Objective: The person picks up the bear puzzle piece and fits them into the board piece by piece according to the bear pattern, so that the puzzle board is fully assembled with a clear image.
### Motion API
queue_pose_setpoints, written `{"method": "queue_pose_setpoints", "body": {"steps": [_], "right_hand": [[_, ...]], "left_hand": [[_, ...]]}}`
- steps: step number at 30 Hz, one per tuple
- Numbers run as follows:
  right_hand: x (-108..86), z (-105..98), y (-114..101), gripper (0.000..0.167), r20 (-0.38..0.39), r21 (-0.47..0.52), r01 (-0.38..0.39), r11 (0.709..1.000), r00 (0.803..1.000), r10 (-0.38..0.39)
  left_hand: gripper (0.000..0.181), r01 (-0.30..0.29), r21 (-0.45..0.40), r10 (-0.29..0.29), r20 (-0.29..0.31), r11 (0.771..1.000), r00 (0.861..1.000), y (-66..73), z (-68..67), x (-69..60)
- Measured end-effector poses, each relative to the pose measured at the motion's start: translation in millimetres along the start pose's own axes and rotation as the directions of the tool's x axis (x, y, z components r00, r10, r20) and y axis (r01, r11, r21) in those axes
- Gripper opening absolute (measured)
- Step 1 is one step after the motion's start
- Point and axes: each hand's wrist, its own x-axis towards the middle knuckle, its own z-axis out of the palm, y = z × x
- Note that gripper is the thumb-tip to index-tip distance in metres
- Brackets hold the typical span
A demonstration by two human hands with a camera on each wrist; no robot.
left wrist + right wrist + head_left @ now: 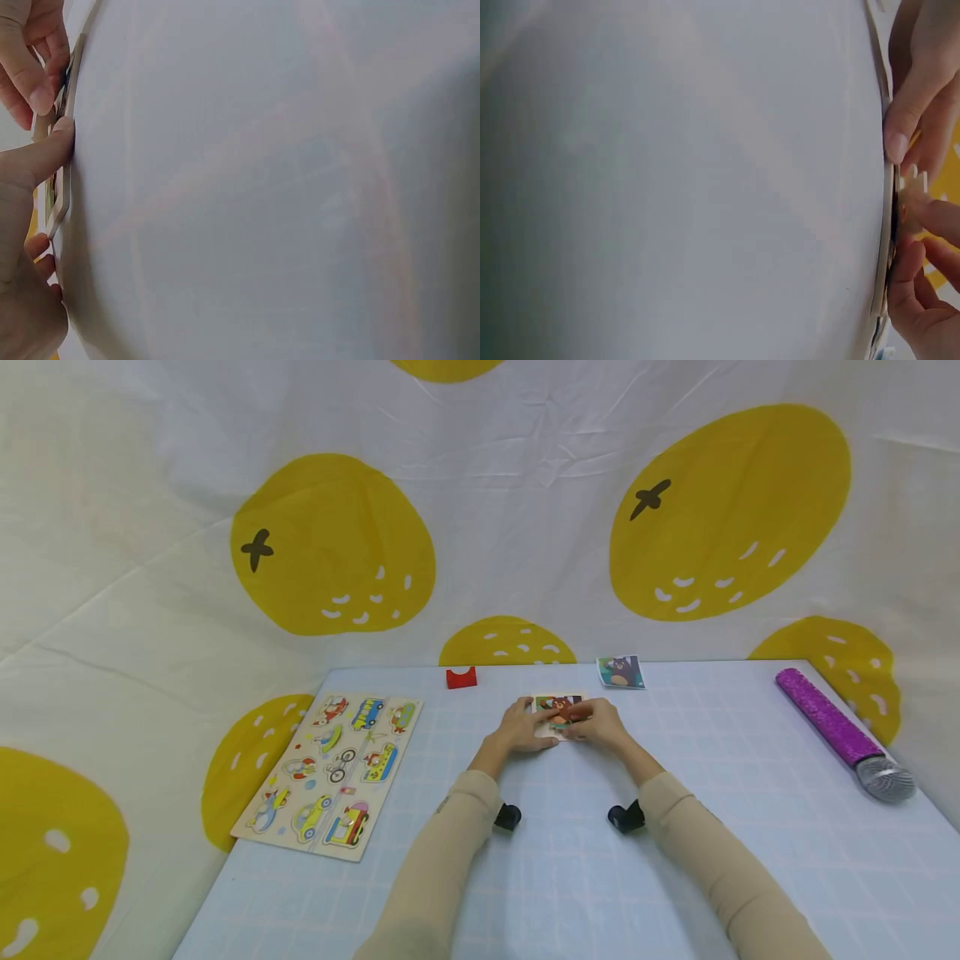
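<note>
A small wooden puzzle board (538, 701) with a brown bear picture lies flat on the table between the two hands. My left hand (522, 727) rests at its left side, its outstretched thumb (60, 139) pressing the near edge and its index finger reaching over the picture. From the right, my right hand (602, 723) pinches a thin wooden puzzle piece (913, 187) between thumb and fingertips, tilted just over the board. The fingers hide much of the picture and the print on that piece.
Behind the hands lie a bear picture card (621, 672) and a red arch-shaped block (461, 677). A vehicle puzzle board (330, 777) lies at the left. At the right is a microphone (832, 718) with a glittery purple handle. A fruit-patterned cloth (525, 527) hangs behind the table.
</note>
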Motion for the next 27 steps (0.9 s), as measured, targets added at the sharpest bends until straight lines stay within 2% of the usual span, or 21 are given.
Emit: {"method": "queue_pose_setpoints", "body": {"steps": [6,10,12,15,17,19,21,23,24,25,26,27], "right_hand": [[-0.2,-0.4,3.4,0.041,0.010,0.066,0.046,0.997,0.999,-0.047],[1.0,-0.7,5.5,0.045,0.035,0.213,-0.033,0.977,0.999,0.026],[0.7,-1.2,6.5,0.047,0.072,0.386,-0.100,0.917,0.994,0.078],[-0.1,-3.2,6.0,0.049,0.120,0.593,-0.178,0.786,0.984,0.133],[-0.1,-3.4,4.3,0.048,0.138,0.675,-0.222,0.704,0.975,0.174],[0.9,-3.5,1.6,0.048,0.143,0.709,-0.267,0.653,0.961,0.237],[3.0,-3.2,-0.6,0.048,0.148,0.759,-0.302,0.577,0.943,0.298],[4.8,-3.0,-3.0,0.050,0.148,0.811,-0.308,0.497,0.930,0.336],[5.7,-2.9,-3.6,0.051,0.140,0.831,-0.298,0.470,0.929,0.342],[6.1,-2.6,-4.4,0.050,0.120,0.841,-0.278,0.464,0.933,0.340],[6.2,-2.1,-5.0,0.049,0.097,0.834,-0.253,0.491,0.942,0.320],[6.0,-1.6,-5.5,0.048,0.069,0.805,-0.228,0.548,0.953,0.294]], "left_hand": [[0.063,0.010,-0.022,-0.010,0.005,1.000,1.000,-1.5,0.0,-0.1],[0.064,0.014,-0.044,-0.014,0.004,0.999,1.000,-1.6,0.2,-1.0],[0.065,0.011,-0.044,-0.011,-0.002,0.999,1.000,-1.8,1.4,-1.5],[0.066,0.004,-0.044,-0.004,-0.011,0.999,1.000,-1.6,2.2,-0.9],[0.066,0.003,-0.049,-0.004,-0.016,0.999,1.000,-1.4,2.5,-1.0],[0.067,0.001,-0.053,-0.001,-0.016,0.999,1.000,-1.3,2.1,-1.1],[0.069,-0.001,-0.058,0.000,-0.019,0.998,1.000,-1.3,1.8,-1.4],[0.070,0.000,-0.062,-0.001,-0.022,0.998,1.000,-1.4,1.6,-1.6],[0.071,0.001,-0.065,-0.003,-0.022,0.998,1.000,-1.5,1.4,-1.6],[0.072,0.005,-0.071,-0.006,-0.021,0.997,1.000,-1.4,1.2,-1.6],[0.072,0.010,-0.076,-0.011,-0.020,0.997,1.000,-1.4,1.3,-1.7],[0.073,0.014,-0.077,-0.016,-0.019,0.997,1.000,-1.7,1.5,-1.4]]}}
